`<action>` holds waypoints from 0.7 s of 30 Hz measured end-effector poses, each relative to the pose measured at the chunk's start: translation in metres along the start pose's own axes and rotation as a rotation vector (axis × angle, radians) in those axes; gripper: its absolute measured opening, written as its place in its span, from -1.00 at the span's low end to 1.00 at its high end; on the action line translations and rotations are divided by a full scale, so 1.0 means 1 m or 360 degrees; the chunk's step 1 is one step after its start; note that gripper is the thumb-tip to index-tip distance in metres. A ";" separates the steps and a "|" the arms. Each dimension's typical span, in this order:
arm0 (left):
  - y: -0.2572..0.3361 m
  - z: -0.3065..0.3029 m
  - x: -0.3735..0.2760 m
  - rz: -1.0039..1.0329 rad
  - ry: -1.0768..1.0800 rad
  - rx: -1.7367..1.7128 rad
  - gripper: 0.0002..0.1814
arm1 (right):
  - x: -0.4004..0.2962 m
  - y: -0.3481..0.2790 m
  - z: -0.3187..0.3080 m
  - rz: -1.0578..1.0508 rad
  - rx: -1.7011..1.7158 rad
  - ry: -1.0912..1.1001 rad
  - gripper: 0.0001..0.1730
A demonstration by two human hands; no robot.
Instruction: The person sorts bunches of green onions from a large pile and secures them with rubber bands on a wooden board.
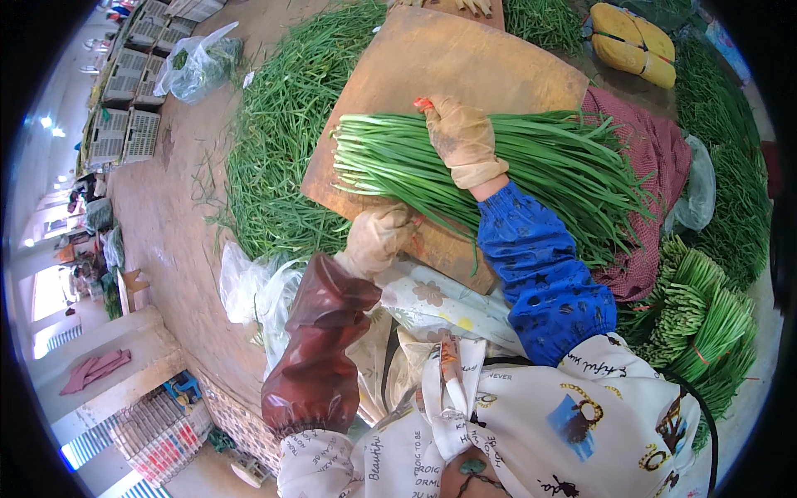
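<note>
A bunch of long green garlic chives [548, 146] lies across a worn wooden board [473, 62], its pale cut ends at the left. My right hand [464, 140], in a tan glove and blue sleeve, is closed over the bunch near its pale part, with a red strip [423, 104] at the fingertips. At the board's near edge, my left hand [380, 239], gloved with a maroon sleeve, is curled closed, a thin red tie [418, 221] showing at its fingers. Whether both red pieces join beneath the bunch is hidden. The leafy ends rest on a red checked cloth [641, 187].
Loose greens [280, 143] are heaped left of the board. Tied bunches [703, 311] stand at the lower right, near a yellow bundle [632, 46] farther back. Another person's gloved hand [474, 6] shows at the top. Plastic bags [249, 286] and crates [124, 134] are at the left.
</note>
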State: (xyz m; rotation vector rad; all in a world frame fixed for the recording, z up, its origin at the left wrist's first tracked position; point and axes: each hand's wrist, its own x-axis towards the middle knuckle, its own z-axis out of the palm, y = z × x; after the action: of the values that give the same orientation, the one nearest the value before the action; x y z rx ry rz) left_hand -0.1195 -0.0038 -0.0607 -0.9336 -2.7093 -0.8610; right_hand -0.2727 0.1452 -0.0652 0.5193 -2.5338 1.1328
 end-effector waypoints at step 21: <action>-0.011 -0.007 0.097 -0.1028 0.0674 0.0214 -0.82 | 0.007 0.001 -0.006 0.0467 0.0598 -0.0687 -0.73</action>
State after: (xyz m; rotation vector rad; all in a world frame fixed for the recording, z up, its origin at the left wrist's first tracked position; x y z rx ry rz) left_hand -0.2038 0.0356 -0.0293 0.1714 -2.6368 -0.8272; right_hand -0.2783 0.1490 -0.0594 0.5407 -2.8356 1.7955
